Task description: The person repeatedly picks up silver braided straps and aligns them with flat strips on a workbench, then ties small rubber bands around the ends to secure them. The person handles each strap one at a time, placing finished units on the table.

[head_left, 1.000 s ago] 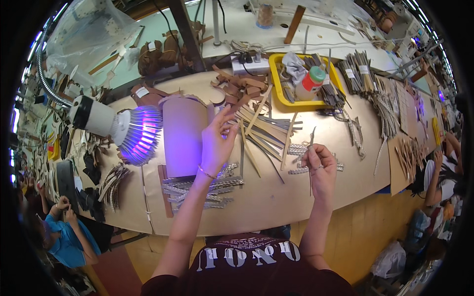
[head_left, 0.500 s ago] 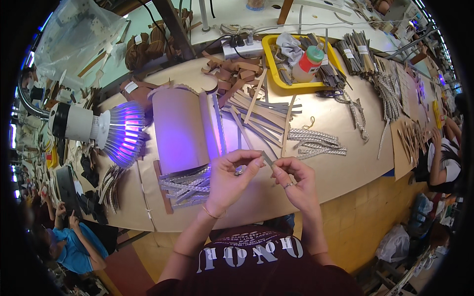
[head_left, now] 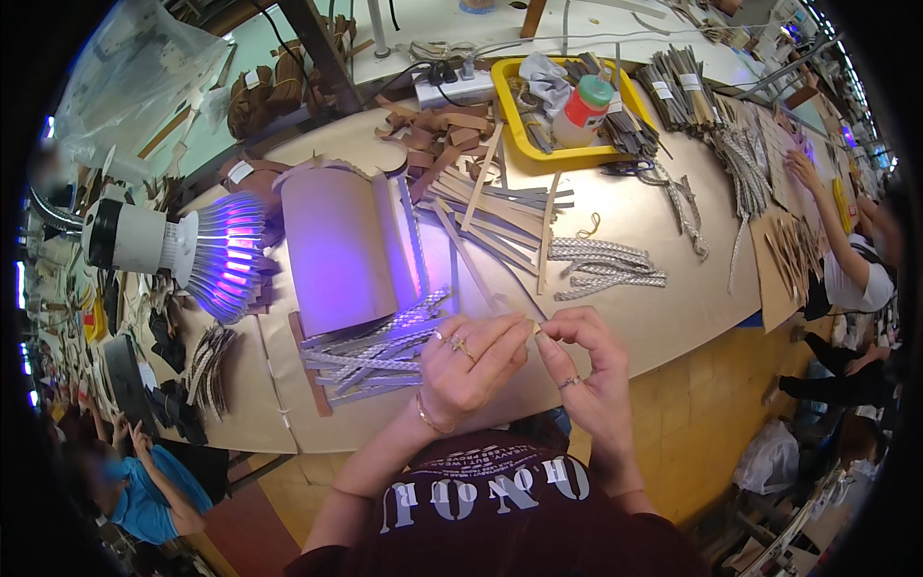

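Note:
Both hands meet above the near edge of the covered table, fingertips almost touching. My left hand is closed with its back turned up, and my right hand pinches between thumb and forefinger. A short pale end of a thin strip shows between them; the fingers hide the rest. Left of my left hand, silvery braided straps lie in a pile beside a curved tan form. Flat grey and tan strips are spread beyond the hands, and more braided straps rest to the right.
A lit lamp with a finned head stands at left. At the back are a yellow tray with a green-capped bottle, scissors, brown strips and bundled strips. Other people sit left and right.
My left hand has turned, its back now facing up, and both hands have come closer together. The grey strip seen between them is now mostly covered. The view has shifted slightly.

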Motion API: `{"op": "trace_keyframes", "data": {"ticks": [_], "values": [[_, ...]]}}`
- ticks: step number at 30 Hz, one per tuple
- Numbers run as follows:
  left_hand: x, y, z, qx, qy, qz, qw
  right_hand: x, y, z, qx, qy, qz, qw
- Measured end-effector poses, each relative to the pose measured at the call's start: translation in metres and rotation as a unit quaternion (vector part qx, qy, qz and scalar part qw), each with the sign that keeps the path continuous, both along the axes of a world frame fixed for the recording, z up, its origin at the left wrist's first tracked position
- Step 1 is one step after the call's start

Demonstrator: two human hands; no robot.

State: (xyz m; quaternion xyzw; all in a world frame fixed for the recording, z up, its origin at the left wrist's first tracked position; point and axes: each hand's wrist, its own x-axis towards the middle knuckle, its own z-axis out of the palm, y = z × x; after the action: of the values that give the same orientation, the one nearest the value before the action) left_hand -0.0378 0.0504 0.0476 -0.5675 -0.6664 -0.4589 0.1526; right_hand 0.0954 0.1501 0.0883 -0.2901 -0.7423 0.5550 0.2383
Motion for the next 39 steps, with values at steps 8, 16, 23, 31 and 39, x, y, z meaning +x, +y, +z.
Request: {"op": "trace_keyframes", "data": {"ticks": [8, 16, 23, 31, 39], "values": [[0.007, -0.006, -0.001, -0.041, 0.043, 0.005, 0.998, 0.003, 0.0, -0.005, -0.024, 0.013, 0.001, 1.0], [0.009, -0.007, -0.004, -0.049, 0.05, 0.008, 0.998, 0.003, 0.0, -0.011, 0.002, -0.001, 0.006, 1.0], [0.005, -0.004, 0.0, -0.07, -0.04, -0.039, 0.996, 0.004, 0.0, -0.015, 0.034, -0.031, 0.016, 0.999], [0.004, -0.006, 0.009, -0.072, -0.186, -0.063, 0.978, 0.004, 0.001, -0.011, 0.133, -0.056, 0.047, 0.988], [-0.002, -0.008, 0.004, -0.079, -0.049, -0.07, 0.993, 0.003, 0.0, -0.012, 0.086, -0.026, 0.035, 0.995]]}}
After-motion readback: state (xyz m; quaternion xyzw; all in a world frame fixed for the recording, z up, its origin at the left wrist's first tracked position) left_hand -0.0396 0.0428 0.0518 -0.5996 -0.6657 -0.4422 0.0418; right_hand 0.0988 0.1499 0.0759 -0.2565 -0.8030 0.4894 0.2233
